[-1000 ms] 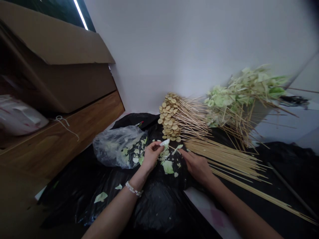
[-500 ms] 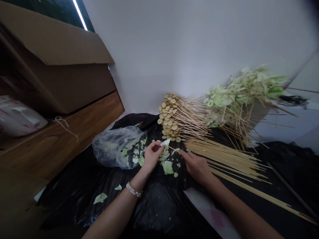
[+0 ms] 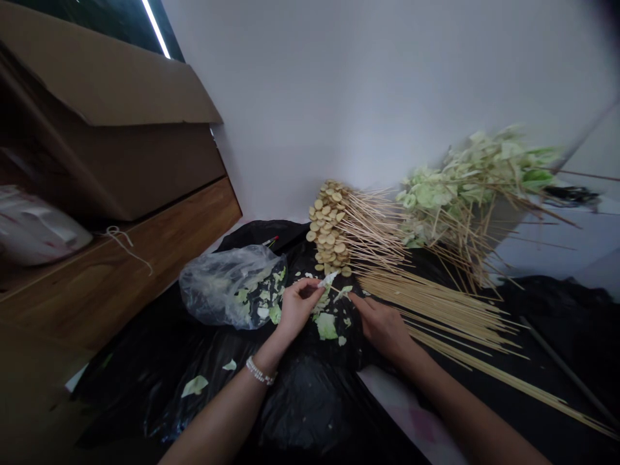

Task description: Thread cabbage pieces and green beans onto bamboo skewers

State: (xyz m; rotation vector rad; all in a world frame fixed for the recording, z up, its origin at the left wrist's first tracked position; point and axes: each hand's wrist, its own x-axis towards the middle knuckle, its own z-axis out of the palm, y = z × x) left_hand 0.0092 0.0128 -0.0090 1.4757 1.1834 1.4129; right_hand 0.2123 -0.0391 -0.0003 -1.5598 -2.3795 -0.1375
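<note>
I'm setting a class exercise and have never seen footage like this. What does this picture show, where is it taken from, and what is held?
This is one view from a camera worn on a person's head, looking down at their bare hands. The left hand, wearing a bracelet, pinches a pale leaf piece. The right hand is beside it; whether it grips a skewer is unclear. On and around the black plastic sheet lie loose skewers, skewers threaded with round tan slices, skewers threaded with leaves, and a clear bag of leaf pieces.
</note>
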